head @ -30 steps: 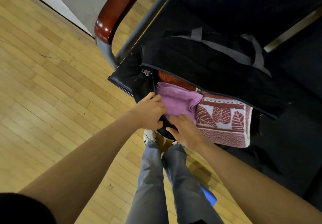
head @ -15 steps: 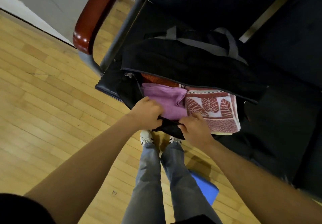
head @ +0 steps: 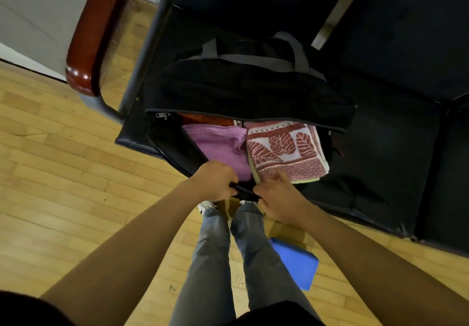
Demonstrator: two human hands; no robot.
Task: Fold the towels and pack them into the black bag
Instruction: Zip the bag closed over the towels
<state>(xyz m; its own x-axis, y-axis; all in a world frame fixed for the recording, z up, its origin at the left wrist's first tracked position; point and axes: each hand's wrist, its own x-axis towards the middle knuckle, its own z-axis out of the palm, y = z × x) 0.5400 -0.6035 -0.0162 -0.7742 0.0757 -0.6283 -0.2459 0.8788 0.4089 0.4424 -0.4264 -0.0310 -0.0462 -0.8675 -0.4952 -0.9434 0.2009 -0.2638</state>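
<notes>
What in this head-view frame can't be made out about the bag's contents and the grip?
- Orange towel: mostly hidden under the black bag flap and purple towel.
- Left hand fingertips: curled under, hidden by its knuckles.
- Yellow-green layer beneath the leaf-patterned towel: only an edge shows.

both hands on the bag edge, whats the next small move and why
Probably tuck the leaf-print towel deeper: its near end overhangs the black bag opening beside the purple towel. The left hand grips the near edge; the right hand touches that towel.

Matt cloth bag (head: pixel 241 92), terry towels (head: pixel 284 148), glossy wood armrest (head: pixel 94 31), wood-plank floor (head: pixel 63 173).
</notes>
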